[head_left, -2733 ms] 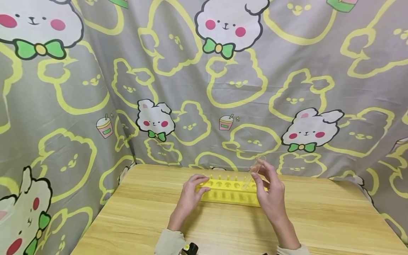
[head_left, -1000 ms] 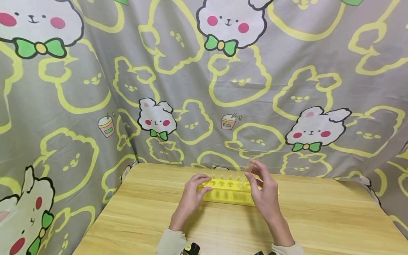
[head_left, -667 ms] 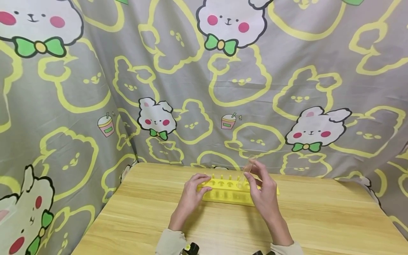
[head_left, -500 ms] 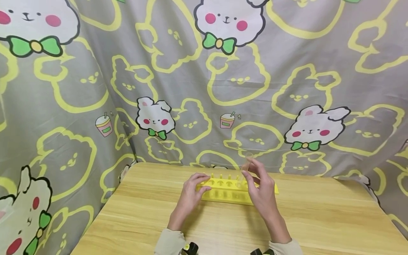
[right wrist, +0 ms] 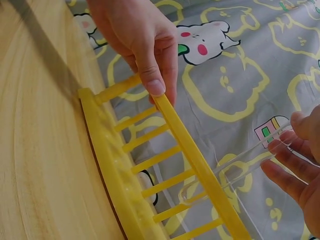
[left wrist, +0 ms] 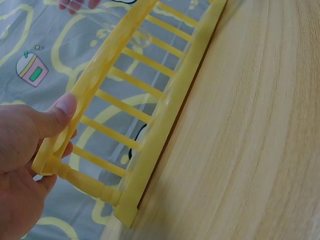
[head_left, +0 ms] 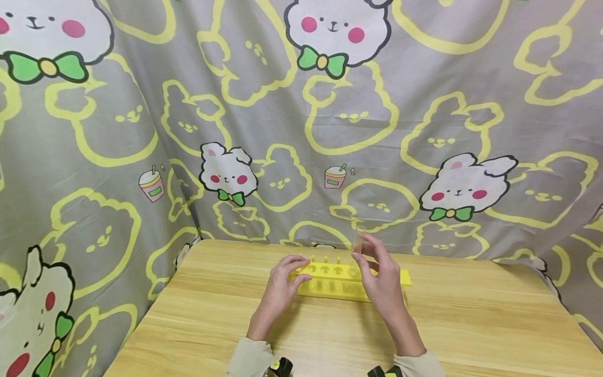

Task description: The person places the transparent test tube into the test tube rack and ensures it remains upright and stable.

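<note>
A yellow test tube rack (head_left: 330,277) stands on the wooden table in the head view, with a row of holes along its top plate. My left hand (head_left: 282,285) grips its left end; in the left wrist view the thumb (left wrist: 65,106) lies on the top plate, fingers beneath. Between thumb and fingers, my right hand (head_left: 385,280) pinches a clear test tube (head_left: 359,242) near its upper part. The tube stands nearly upright over the rack's right half. Its rounded bottom (right wrist: 188,194) shows below the top plate in the right wrist view, above the base.
The wooden table (head_left: 212,314) extends around the rack on all sides. Behind and to the left hangs a grey curtain (head_left: 282,120) printed with rabbits and yellow outlines. A row of pegs (head_left: 326,260) rises along the rack's back.
My right hand has moved left along the rack, and the test tube has swung from a rightward tilt to nearly upright. My left hand keeps its hold on the rack's end.
</note>
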Tool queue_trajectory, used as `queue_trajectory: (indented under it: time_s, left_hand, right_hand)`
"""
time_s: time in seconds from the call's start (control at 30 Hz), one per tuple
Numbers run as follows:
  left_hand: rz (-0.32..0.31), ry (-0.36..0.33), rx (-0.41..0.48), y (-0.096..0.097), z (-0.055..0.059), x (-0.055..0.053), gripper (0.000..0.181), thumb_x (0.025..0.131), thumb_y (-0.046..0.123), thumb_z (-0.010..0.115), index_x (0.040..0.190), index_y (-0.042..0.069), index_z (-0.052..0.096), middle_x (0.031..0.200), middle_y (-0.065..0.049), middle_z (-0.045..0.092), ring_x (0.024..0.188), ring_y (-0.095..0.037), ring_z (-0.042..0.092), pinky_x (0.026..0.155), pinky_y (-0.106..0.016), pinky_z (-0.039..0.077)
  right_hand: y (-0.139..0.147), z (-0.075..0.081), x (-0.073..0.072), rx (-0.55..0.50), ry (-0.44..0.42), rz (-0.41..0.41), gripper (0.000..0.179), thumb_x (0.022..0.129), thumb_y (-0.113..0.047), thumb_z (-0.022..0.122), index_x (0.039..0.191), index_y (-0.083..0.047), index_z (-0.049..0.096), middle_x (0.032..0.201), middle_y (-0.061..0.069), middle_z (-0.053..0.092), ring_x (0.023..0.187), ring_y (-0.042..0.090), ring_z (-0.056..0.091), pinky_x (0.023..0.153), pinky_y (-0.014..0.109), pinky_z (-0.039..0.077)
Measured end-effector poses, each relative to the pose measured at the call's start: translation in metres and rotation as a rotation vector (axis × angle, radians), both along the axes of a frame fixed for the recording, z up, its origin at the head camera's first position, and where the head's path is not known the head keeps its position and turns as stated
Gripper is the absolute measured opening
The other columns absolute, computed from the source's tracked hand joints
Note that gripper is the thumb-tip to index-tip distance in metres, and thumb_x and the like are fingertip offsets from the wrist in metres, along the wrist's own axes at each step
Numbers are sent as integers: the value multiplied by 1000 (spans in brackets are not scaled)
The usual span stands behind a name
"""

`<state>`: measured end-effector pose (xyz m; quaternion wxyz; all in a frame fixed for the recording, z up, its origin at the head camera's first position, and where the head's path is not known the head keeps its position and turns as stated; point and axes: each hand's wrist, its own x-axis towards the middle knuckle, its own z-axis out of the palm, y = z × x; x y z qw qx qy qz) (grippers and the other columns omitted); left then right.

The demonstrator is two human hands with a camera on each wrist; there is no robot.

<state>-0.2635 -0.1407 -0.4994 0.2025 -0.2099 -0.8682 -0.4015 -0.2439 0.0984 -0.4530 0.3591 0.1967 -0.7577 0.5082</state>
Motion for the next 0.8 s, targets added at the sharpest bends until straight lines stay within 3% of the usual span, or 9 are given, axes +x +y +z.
queue_trajectory:
  time_s: [0.17, 0.33, 0.6, 0.8]
  left_hand:
    - [2, 5, 1, 0, 0, 1, 35, 86, 10, 81, 119, 2, 75, 120, -7, 69, 115, -26, 66, 100, -41, 55]
    - [2, 11, 0, 0, 0, 0, 35, 85, 10, 81, 119, 2, 75, 120, -7, 69, 115, -26, 66, 100, -41, 55]
    - [-7, 16, 4, -1, -1, 0, 36, 85, 9, 82, 119, 1, 74, 120, -7, 69, 114, -26, 66, 100, -41, 55]
    - [-12, 19, 10, -1, -1, -1, 36, 85, 6, 82, 119, 0, 74, 120, -8, 70, 114, -27, 65, 100, -42, 55]
  right_hand:
    - [-8, 17, 13, -13, 28, -18, 49, 84, 18, 74, 129, 1, 62, 95, 16, 71, 90, 34, 74, 71, 14, 58]
    - [-9, 19, 15, -10, 25, -10, 47, 85, 18, 73, 128, 3, 61, 94, 17, 70, 89, 36, 73, 70, 19, 60]
    - [-9, 14, 14, -24, -22, -3, 45, 85, 18, 72, 127, 5, 62, 96, 19, 71, 89, 38, 73, 69, 18, 60]
    - [-4, -9, 0, -33, -71, 1, 48, 87, 12, 74, 132, -4, 63, 101, 13, 74, 94, 32, 74, 70, 16, 59]
